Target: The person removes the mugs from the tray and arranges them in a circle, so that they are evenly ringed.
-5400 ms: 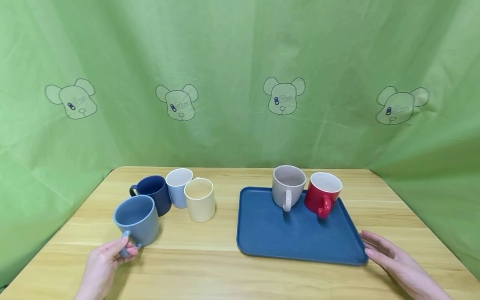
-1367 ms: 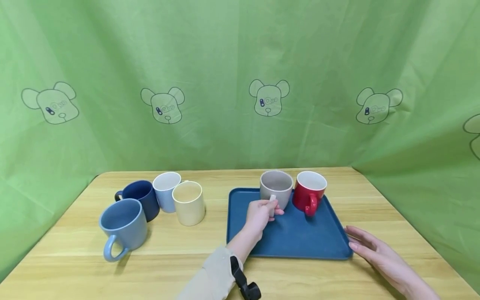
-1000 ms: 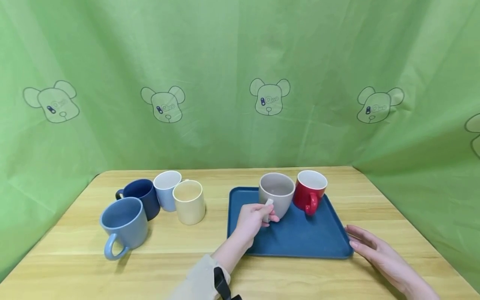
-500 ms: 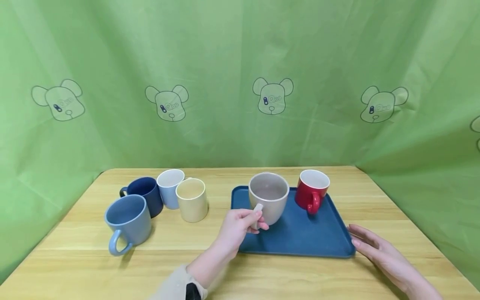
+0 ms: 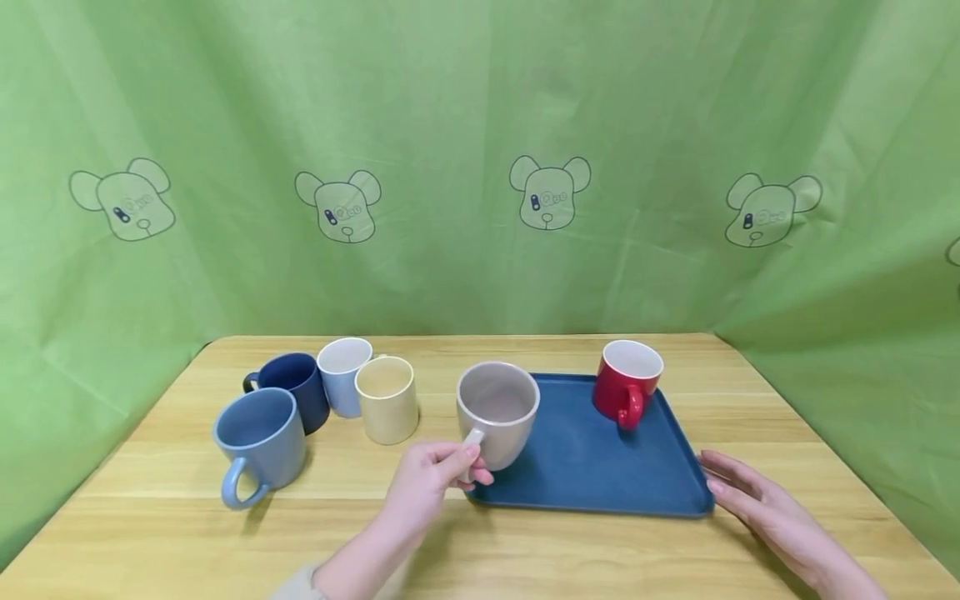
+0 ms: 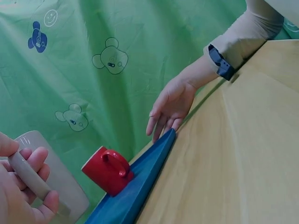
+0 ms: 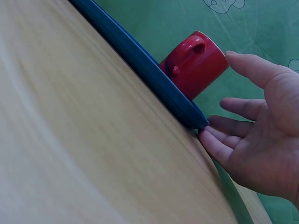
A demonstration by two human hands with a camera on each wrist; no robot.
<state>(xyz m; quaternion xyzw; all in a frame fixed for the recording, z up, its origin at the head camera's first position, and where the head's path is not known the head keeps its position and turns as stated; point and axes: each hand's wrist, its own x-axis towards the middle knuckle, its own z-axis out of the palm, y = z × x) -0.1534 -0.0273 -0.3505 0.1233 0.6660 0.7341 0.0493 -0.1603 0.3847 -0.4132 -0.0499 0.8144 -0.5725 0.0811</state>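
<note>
My left hand point(image 5: 427, 483) pinches the handle of a grey mug point(image 5: 498, 417), its thumb on top and its fingers curled through. The mug is held over the left part of the blue tray point(image 5: 600, 467); in the left wrist view the grey mug point(image 6: 56, 177) is partly cut off. A red mug point(image 5: 626, 387) stands upright at the tray's back right, its handle facing the front. My right hand point(image 5: 772, 508) lies at the tray's right front corner with fingers fairly straight. In the right wrist view, fingertips touch the tray point(image 7: 154, 77) at its edge.
On the left of the wooden table point(image 5: 360, 533) stand a light blue-grey mug point(image 5: 273, 450), a navy mug point(image 5: 307, 387), a pale blue mug point(image 5: 341, 383) and a cream mug point(image 5: 390, 412), close together. A green curtain point(image 5: 450, 275) hangs behind.
Earlier my left hand let go of the blue-grey mug's handle and took the grey mug's. It has since lifted the grey mug and moved it left and nearer. My right hand stays at the tray.
</note>
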